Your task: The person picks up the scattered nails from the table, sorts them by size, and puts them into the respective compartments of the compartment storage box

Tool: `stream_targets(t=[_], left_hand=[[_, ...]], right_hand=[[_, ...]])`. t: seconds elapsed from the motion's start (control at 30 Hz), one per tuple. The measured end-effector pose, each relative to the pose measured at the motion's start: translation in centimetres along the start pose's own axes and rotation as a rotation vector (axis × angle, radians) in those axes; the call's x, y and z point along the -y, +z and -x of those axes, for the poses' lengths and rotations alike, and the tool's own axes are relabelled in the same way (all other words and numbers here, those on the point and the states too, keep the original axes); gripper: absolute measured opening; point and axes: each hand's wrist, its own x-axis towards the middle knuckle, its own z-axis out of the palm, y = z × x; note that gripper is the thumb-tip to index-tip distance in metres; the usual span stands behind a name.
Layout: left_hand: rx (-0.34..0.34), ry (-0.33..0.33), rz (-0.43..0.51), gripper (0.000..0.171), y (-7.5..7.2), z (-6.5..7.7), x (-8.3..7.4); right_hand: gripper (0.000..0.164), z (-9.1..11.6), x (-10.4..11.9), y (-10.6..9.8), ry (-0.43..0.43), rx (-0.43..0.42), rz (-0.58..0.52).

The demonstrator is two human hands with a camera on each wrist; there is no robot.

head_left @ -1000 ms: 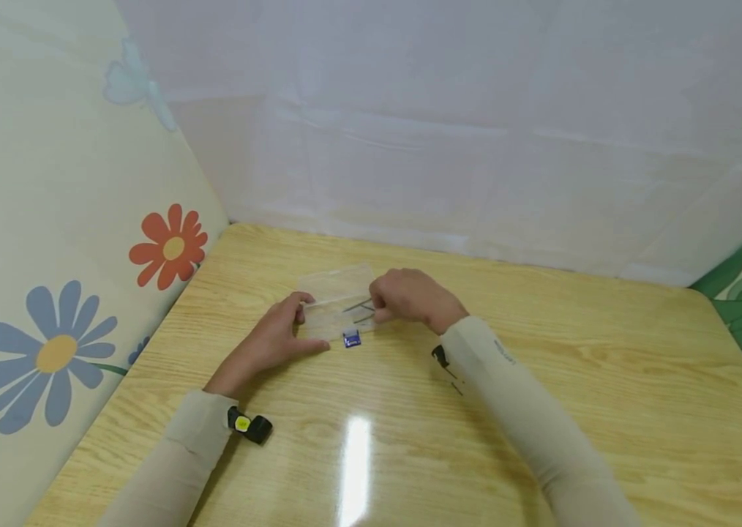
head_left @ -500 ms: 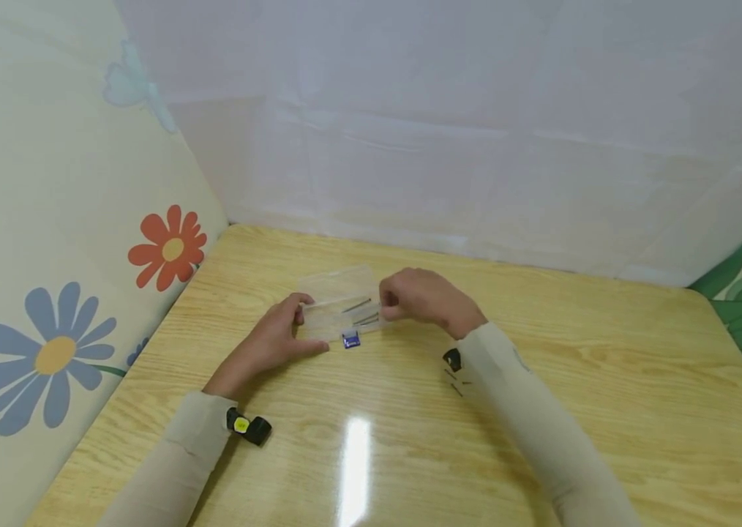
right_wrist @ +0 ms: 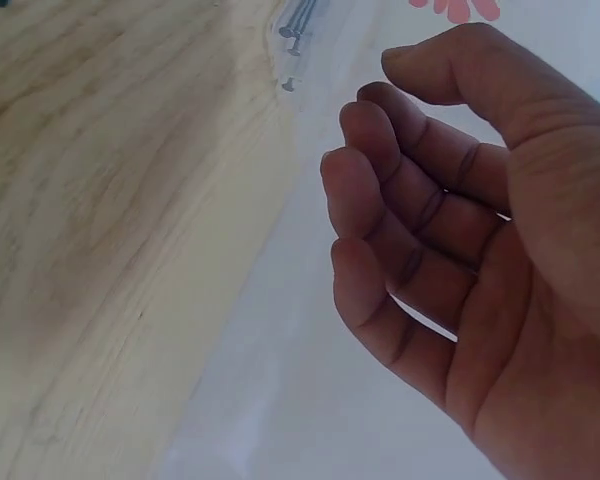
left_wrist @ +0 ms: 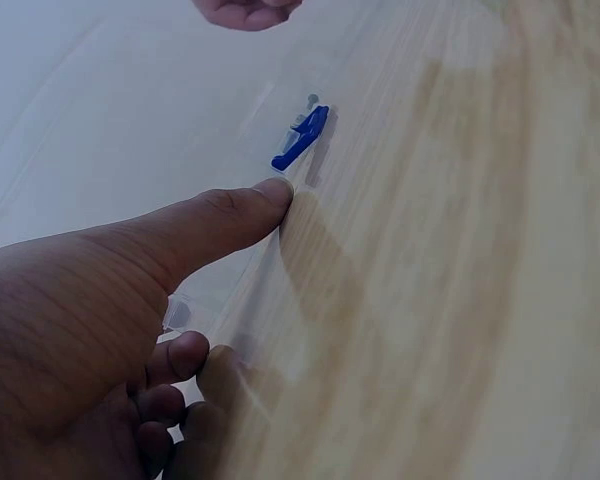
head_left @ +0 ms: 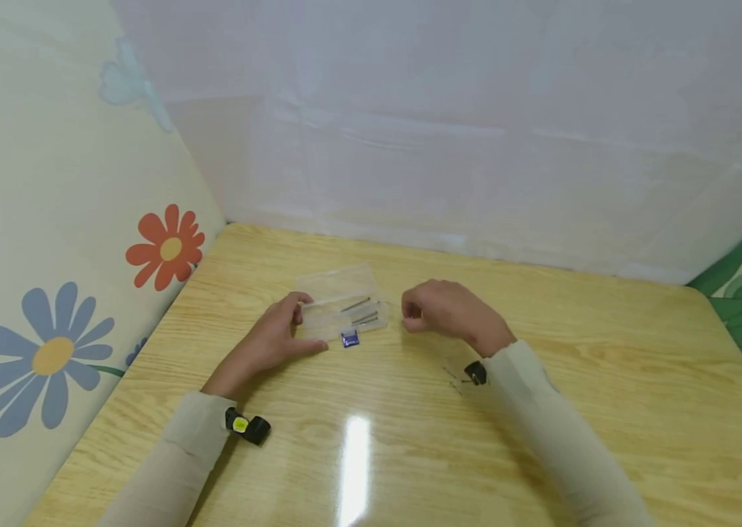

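Note:
A clear plastic box (head_left: 325, 324) lies on the table with its lid (head_left: 338, 282) folded back and a blue latch (head_left: 350, 339) at its front edge. Several nails (head_left: 364, 318) lie inside its right part. My left hand (head_left: 272, 337) grips the left end, thumb along the front and fingers at the back; the left wrist view shows the thumb close to the blue latch (left_wrist: 302, 138). To the right of the box, my right hand (head_left: 446, 311) hovers with loosely bent fingers. Nothing shows in that hand (right_wrist: 470, 230) in the right wrist view, where nail heads (right_wrist: 290, 40) appear beyond it.
A few small nails (head_left: 453, 382) lie on the wooden table (head_left: 318, 454) under the right wrist. A pale cloth wall (head_left: 450, 146) rises behind the table, and a flower-patterned wall (head_left: 48, 219) stands at the left.
My right hand has drawn back from the box to the right, leaving nails inside that were at its fingers earlier. My left hand stays at the box's left end.

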Motion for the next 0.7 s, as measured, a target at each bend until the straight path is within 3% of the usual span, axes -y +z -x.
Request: stream_targets(t=[0.43,0.7], left_hand=[[0.003,0.005,0.009,0.080,0.2,0.0,-0.1],[-0.006,0.008,-0.002,0.079,0.1,0.0,-0.3]], right_hand=[[0.020,5.0,-1.1,1.7,0.009,-0.006,0.021],[0.014,8.2,-2.0,2.5,0.056,-0.027,-0.018]])
